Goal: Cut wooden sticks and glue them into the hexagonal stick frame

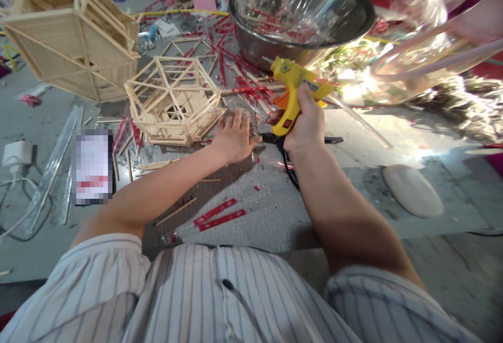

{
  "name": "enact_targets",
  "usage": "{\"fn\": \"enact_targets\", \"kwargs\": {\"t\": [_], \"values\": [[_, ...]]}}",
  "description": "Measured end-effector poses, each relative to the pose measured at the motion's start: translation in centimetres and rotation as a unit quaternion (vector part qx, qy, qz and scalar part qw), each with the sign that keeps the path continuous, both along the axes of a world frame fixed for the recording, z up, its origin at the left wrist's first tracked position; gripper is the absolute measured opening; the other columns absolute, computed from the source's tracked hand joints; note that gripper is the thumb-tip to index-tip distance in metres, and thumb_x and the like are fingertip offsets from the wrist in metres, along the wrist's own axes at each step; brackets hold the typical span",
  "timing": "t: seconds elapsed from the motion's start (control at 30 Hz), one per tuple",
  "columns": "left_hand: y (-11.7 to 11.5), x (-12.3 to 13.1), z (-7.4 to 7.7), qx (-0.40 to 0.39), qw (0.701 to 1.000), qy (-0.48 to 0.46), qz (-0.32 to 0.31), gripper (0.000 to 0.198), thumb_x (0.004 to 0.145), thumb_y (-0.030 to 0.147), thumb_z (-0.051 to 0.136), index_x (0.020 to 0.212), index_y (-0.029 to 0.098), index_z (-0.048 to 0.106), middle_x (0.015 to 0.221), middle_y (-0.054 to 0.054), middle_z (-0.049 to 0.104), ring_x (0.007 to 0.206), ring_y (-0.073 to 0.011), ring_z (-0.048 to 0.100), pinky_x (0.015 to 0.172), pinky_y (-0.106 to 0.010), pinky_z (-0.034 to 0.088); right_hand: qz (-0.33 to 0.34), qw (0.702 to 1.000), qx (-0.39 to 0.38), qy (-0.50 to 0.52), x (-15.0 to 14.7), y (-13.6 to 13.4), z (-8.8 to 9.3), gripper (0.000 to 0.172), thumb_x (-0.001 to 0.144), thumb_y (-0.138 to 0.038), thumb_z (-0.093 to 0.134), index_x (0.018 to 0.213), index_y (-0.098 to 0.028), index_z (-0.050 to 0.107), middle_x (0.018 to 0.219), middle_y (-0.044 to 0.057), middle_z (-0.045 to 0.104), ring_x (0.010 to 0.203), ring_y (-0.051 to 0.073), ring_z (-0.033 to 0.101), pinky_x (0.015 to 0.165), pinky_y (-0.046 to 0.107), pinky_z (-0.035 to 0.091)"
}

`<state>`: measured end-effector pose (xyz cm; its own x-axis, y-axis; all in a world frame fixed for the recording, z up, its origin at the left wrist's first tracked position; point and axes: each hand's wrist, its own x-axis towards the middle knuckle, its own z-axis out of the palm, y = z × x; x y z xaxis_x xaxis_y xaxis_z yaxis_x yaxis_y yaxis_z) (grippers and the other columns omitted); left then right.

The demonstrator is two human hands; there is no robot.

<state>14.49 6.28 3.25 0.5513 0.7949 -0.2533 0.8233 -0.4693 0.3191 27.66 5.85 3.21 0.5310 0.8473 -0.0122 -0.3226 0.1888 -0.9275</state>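
Observation:
My right hand (307, 122) is wrapped around the grip of a yellow hot glue gun (294, 78), holding it above the table with its nozzle toward the back left. An orange trigger and a small red switch show on it. My left hand (234, 137) lies palm down on the table, fingers stretched out. Just left of those fingers stands a small open frame of wooden sticks (173, 103) with a stick-built base. A dark tool (271, 138), partly hidden, lies between my hands; I cannot tell its kind.
A larger wooden-stick structure (74, 44) stands at the back left. Behind the glue gun is a steel bowl (255, 44) with wrappers. A phone (93, 167), white charger (18, 153), red wrapper strips (220, 214) and a pale oval object (412, 190) lie around the table.

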Motion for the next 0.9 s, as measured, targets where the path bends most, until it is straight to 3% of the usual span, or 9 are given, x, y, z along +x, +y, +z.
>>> {"fn": "enact_targets", "kwargs": {"t": [0.17,0.33,0.43,0.53,0.67,0.8,0.9], "values": [[3.7,3.0,-0.7,0.012,0.987,-0.046,0.152,0.073,0.094,0.037,0.041,0.149,-0.005,0.017,0.158,-0.023,0.013,0.148,-0.0365,0.0,0.121,-0.049,0.012,-0.001,1.0,-0.023,0.009,0.4,0.2,-0.5,0.04,0.077,-0.065,0.057,0.077,-0.024,0.055,0.066,0.0,0.065,0.061,0.019,0.067,0.052,0.038,0.057],[5.6,5.2,-1.2,0.055,0.947,-0.091,0.302,0.07,0.091,0.045,0.05,0.145,0.004,0.033,0.157,-0.02,0.024,0.149,-0.0325,0.003,0.123,-0.047,0.007,0.026,0.998,-0.045,0.024,0.7,0.4,-0.5,0.035,0.083,-0.057,0.054,0.083,-0.023,0.055,0.071,0.001,0.067,0.07,0.02,0.069,0.056,0.036,0.058],[6.7,5.4,-1.1,0.026,0.93,-0.114,0.348,0.064,0.093,0.049,0.046,0.143,0.01,0.037,0.157,-0.015,0.024,0.149,-0.0311,0.007,0.122,-0.049,0.011,0.012,0.999,-0.039,0.02,0.4,0.3,-0.2,0.036,0.084,-0.057,0.053,0.083,-0.021,0.054,0.066,-0.001,0.062,0.066,0.018,0.069,0.057,0.034,0.058],[7.9,5.4,-1.1,0.011,0.921,-0.128,0.368,0.063,0.095,0.048,0.042,0.143,0.008,0.035,0.158,-0.017,0.018,0.149,-0.0292,0.009,0.121,-0.045,0.015,0.008,1.0,-0.013,0.012,0.1,0.1,-0.2,0.035,0.08,-0.055,0.059,0.081,-0.021,0.052,0.061,-0.003,0.057,0.065,0.018,0.069,0.057,0.033,0.058],[8.4,5.5,-1.1,0.018,0.945,-0.067,0.319,0.064,0.097,0.044,0.037,0.146,0.002,0.03,0.159,-0.022,0.013,0.149,-0.0308,0.001,0.12,-0.046,0.016,0.018,0.999,-0.033,-0.004,0.2,0.0,-0.3,0.035,0.08,-0.055,0.058,0.083,-0.02,0.053,0.065,-0.001,0.058,0.064,0.018,0.068,0.057,0.033,0.057],[7.2,5.1,-1.2,0.026,0.986,-0.016,0.167,0.059,0.099,0.034,0.03,0.149,0.003,0.025,0.16,-0.019,0.013,0.149,-0.0295,0.009,0.12,-0.049,0.011,0.012,0.999,-0.031,-0.016,0.4,0.1,-0.5,0.036,0.079,-0.057,0.056,0.083,-0.021,0.052,0.069,0.0,0.06,0.064,0.018,0.068,0.056,0.033,0.056],[5.4,3.9,-1.3,0.039,0.998,-0.017,0.054,0.059,0.098,0.034,0.031,0.15,0.008,0.025,0.16,-0.015,0.013,0.148,-0.0293,0.014,0.12,-0.053,0.011,0.035,0.998,-0.022,-0.043,0.6,0.2,-0.8,0.038,0.08,-0.059,0.051,0.082,-0.022,0.052,0.071,0.001,0.061,0.066,0.018,0.068,0.053,0.032,0.054]]}}
